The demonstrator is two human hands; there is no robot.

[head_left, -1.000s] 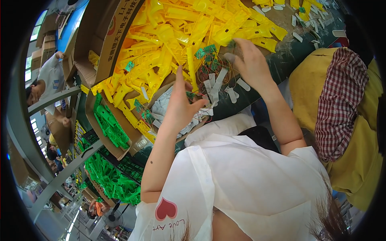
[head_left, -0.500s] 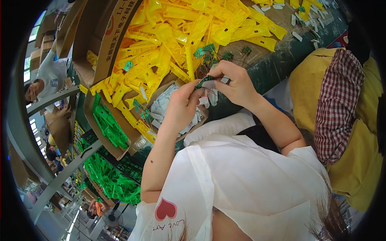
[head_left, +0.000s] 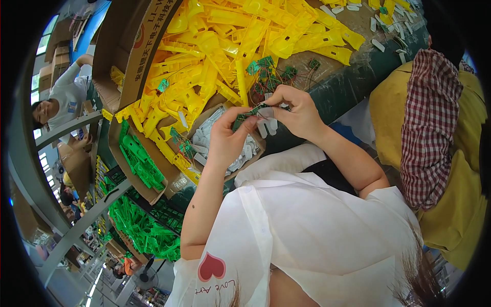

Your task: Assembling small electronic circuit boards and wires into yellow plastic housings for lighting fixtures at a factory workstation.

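Note:
My left hand (head_left: 228,137) and my right hand (head_left: 293,109) meet over the bench edge. Between their fingertips they pinch a small green circuit board (head_left: 250,112) together with a small white plastic piece (head_left: 266,110). Just below the hands a cardboard tray (head_left: 180,176) holds several white plastic pieces (head_left: 203,137). Beyond the hands lie a cluster of green circuit boards with thin wires (head_left: 271,74) and a large heap of yellow plastic parts (head_left: 230,46).
A cardboard box (head_left: 134,48) stands left of the yellow heap. Green plastic parts fill a box (head_left: 137,158) and a lower shelf (head_left: 140,230). More white pieces (head_left: 381,30) lie scattered at the far right. Another person (head_left: 61,97) sits at left. A yellow bag with checked cloth (head_left: 434,128) is at right.
My right hand came back from the pile of green boards with one. Both hands then drew together over the white-piece tray and now hold the board and white piece between them.

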